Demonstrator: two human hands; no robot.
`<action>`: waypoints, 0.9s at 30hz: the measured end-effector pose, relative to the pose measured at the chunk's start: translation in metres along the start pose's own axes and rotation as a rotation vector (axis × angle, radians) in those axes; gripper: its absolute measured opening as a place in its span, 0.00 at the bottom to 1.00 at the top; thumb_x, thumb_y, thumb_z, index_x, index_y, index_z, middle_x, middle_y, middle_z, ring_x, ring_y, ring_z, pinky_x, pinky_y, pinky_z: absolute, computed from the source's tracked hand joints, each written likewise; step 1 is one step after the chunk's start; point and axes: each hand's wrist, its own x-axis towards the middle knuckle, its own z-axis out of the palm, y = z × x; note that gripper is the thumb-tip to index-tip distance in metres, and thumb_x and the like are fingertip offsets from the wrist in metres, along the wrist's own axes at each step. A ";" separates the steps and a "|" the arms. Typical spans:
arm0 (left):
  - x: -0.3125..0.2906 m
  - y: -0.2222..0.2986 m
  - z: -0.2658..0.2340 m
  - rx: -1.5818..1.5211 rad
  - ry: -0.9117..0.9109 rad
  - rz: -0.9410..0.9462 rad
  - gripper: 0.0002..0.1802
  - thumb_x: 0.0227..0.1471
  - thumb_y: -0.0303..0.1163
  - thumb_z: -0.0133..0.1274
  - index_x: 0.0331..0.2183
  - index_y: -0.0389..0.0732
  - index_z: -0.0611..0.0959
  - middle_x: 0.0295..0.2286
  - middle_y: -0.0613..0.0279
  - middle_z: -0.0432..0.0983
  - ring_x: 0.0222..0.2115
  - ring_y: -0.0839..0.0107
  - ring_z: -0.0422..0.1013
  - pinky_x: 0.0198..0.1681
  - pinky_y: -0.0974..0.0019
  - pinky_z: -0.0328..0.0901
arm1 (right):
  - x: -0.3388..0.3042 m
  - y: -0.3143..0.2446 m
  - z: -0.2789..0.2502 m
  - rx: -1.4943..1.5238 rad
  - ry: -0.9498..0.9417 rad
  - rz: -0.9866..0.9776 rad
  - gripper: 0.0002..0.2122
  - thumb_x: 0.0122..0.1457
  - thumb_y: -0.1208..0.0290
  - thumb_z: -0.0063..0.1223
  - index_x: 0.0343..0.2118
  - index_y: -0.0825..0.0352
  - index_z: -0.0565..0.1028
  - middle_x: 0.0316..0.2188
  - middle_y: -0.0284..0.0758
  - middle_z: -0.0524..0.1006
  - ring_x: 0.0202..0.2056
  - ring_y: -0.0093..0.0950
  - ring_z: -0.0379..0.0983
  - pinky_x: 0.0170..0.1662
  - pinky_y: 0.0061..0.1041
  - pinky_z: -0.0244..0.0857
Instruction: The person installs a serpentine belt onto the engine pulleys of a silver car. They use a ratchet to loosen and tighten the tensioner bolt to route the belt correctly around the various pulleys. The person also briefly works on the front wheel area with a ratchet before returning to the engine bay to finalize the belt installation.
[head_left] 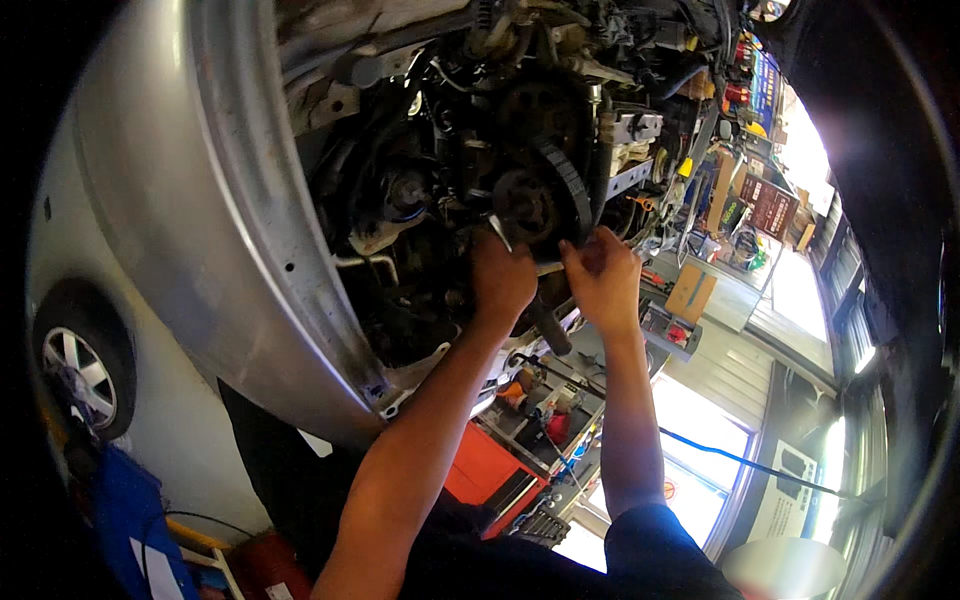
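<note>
A black toothed timing belt (568,182) curves down the right side of a dark round pulley (524,204) in the opened engine bay. Above it sits a larger dark sprocket (541,108). My right hand (608,272) has its fingers closed at the belt's lower end, and the fingertips are partly in shadow. Just left of it, my left hand (502,278) is closed around a shiny metal hand tool (499,232). Only a short bright end of that tool shows beside the pulley; its kind cannot be made out.
A silver fender (230,200) borders the bay on the left. Below my arms stands a red tool cabinet (490,468) with cluttered trays. Boxes (768,205) and supplies crowd a bench at the right. A wheel (85,360) is at the far left.
</note>
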 end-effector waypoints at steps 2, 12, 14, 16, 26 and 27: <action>-0.006 0.022 -0.011 -0.032 -0.011 -0.091 0.20 0.55 0.28 0.55 0.48 0.28 0.74 0.40 0.31 0.77 0.43 0.34 0.75 0.47 0.44 0.69 | -0.008 0.005 0.004 0.153 0.055 0.027 0.12 0.60 0.68 0.66 0.34 0.72 0.78 0.20 0.40 0.81 0.19 0.29 0.78 0.26 0.29 0.69; -0.002 0.001 0.000 -0.084 0.059 0.024 0.15 0.61 0.26 0.52 0.50 0.35 0.74 0.37 0.44 0.80 0.31 0.53 0.79 0.37 0.49 0.72 | -0.007 0.016 0.017 0.460 0.168 0.189 0.09 0.64 0.72 0.63 0.31 0.73 0.78 0.21 0.35 0.82 0.23 0.20 0.79 0.29 0.22 0.72; 0.001 -0.005 -0.001 -0.144 0.044 -0.024 0.14 0.62 0.26 0.51 0.49 0.36 0.74 0.34 0.47 0.80 0.25 0.59 0.78 0.30 0.52 0.72 | -0.002 0.014 0.013 0.418 0.192 0.123 0.08 0.62 0.70 0.64 0.32 0.70 0.79 0.20 0.37 0.81 0.21 0.21 0.78 0.27 0.24 0.68; 0.000 -0.005 -0.002 -0.202 0.029 -0.067 0.13 0.62 0.26 0.51 0.48 0.35 0.74 0.32 0.47 0.79 0.25 0.58 0.76 0.28 0.54 0.70 | 0.007 0.014 0.011 0.377 0.148 0.107 0.09 0.62 0.71 0.64 0.30 0.70 0.78 0.19 0.36 0.80 0.20 0.22 0.77 0.27 0.24 0.68; -0.004 0.013 -0.013 -0.250 -0.051 -0.109 0.11 0.63 0.25 0.52 0.47 0.37 0.72 0.23 0.58 0.74 0.14 0.70 0.71 0.15 0.60 0.65 | 0.019 0.015 0.017 0.240 0.159 0.031 0.09 0.61 0.71 0.65 0.32 0.71 0.78 0.19 0.38 0.79 0.19 0.25 0.76 0.26 0.24 0.67; -0.002 0.009 -0.011 -0.214 -0.046 -0.056 0.11 0.63 0.25 0.52 0.46 0.37 0.72 0.23 0.58 0.74 0.14 0.70 0.71 0.15 0.61 0.65 | 0.020 0.012 0.019 0.265 0.186 0.023 0.09 0.60 0.71 0.66 0.34 0.72 0.78 0.19 0.38 0.78 0.19 0.26 0.76 0.26 0.24 0.68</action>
